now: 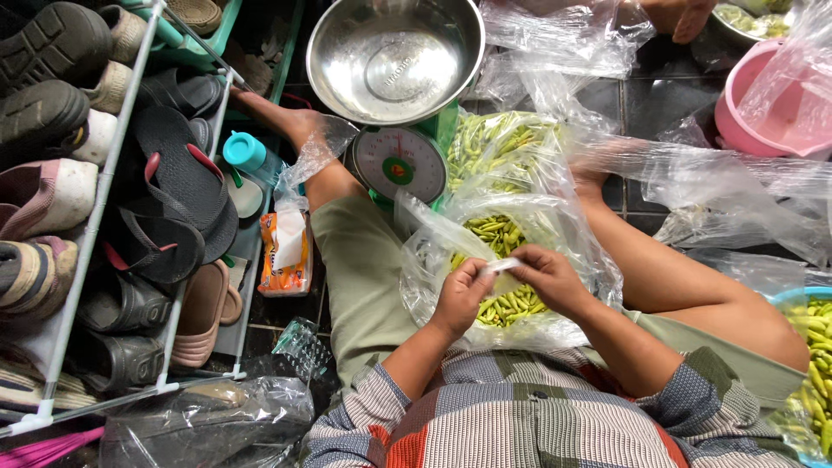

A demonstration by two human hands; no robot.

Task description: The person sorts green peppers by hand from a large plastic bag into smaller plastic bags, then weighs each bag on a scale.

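Both hands meet over the person's lap, just above a clear plastic bag (511, 260) filled with green chillies (503, 303). The left hand (462, 293) has its grip closed, thumb and fingers pinched together on the gathered neck of the bag (503, 265), a twisted white strip of plastic. The right hand (548, 277) has its grip clamped on the same strip from the other side, so the two grips almost touch, with the twisted plastic running between them. The bag rests on the person's lap directly below the grips, its loose plastic spreading outward on all sides of them.

Beyond the grips, farther from the body, stands a green kitchen scale (400, 163) with a round dial, and a steel bowl (394, 59) sits on top of it. Just to the right of the scale, past the right grip, a second open bag of green chillies (498, 143) lies on the dark tiled floor (646, 108). More loose clear plastic (737, 186) spreads well off to the right, near a pink basin (763, 104). A blue tub with chillies (815, 347) sits beside the person's right knee.

Well to the left of the left grip is a shoe rack (104, 199) holding sandals and shoes, and between it and the person's leg lie an orange packet (286, 251) and a teal-capped bottle (251, 156).
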